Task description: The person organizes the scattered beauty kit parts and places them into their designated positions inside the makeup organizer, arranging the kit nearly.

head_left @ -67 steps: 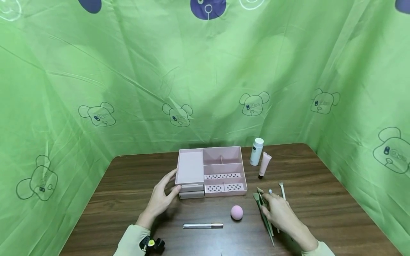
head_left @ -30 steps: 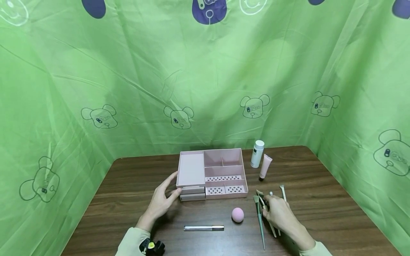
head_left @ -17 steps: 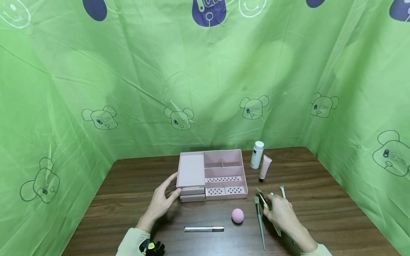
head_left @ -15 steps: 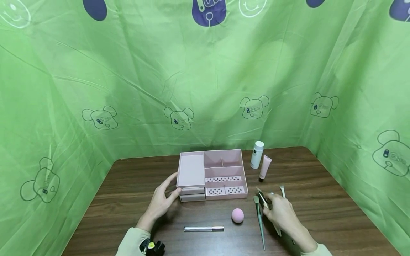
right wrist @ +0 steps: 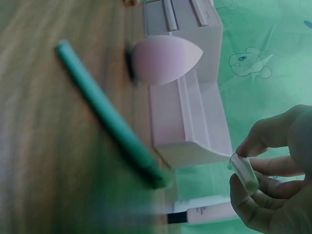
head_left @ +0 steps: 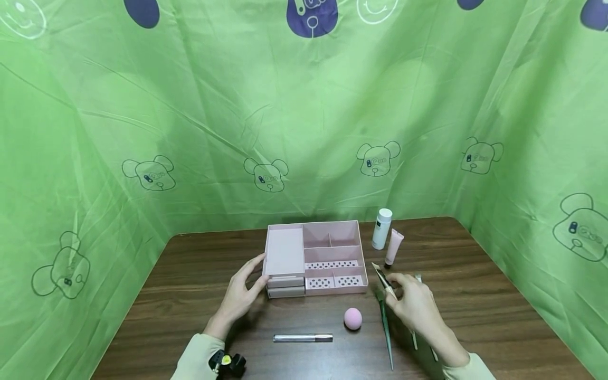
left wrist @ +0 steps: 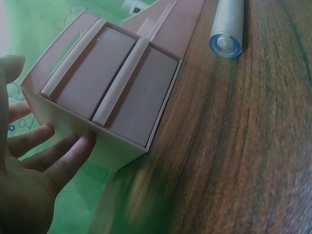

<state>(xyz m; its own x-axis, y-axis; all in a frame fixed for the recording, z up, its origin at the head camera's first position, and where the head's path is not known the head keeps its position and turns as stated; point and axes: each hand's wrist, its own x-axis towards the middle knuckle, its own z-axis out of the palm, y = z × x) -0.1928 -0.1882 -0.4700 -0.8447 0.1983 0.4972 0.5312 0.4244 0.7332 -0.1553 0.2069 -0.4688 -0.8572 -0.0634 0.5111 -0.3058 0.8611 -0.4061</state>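
My right hand [head_left: 418, 309] pinches a pale-handled makeup brush [head_left: 382, 278], its bristles pointing up and left, just off the organizer's right front corner. In the right wrist view the end of the brush handle [right wrist: 245, 174] shows between thumb and fingers. My left hand [head_left: 239, 293] rests its fairly straight fingers against the left side of the pink makeup organizer [head_left: 284, 250]. The left wrist view shows those fingertips on the side wall beside two drawers [left wrist: 139, 92]. A green makeup brush [head_left: 386, 330] lies left of my right hand.
A pink makeup sponge [head_left: 352, 319] and a silver tube [head_left: 302, 338] lie before the organizer. A white bottle [head_left: 381, 229] and a pink squeeze tube [head_left: 394, 247] stand at its right. Pale brushes lie partly hidden under my right hand. Green curtain [head_left: 304, 158] surrounds the wooden table [head_left: 190, 274].
My right hand has gripped the pale brush among the others and raised it up and left toward the organizer. The green brush has swung apart. My left hand stays in place.
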